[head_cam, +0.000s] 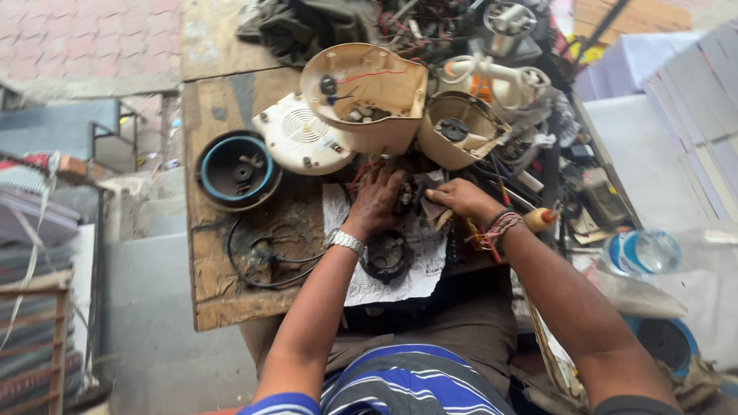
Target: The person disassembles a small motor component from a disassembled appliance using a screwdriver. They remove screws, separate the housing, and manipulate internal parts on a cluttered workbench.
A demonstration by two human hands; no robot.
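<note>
Left hand (377, 201) grips small dark motor part (409, 194), steadying it on white paper (400, 280); right hand (459, 197) closed on cloth (440, 217), pressed against it.

We identify an outdoor appliance-repair workshop: a worn wooden desk (207, 292) carries opened cream housings (365, 96), loose wires (261, 257) and motor parts (384, 257), with brick paving (84, 42) far left.
</note>
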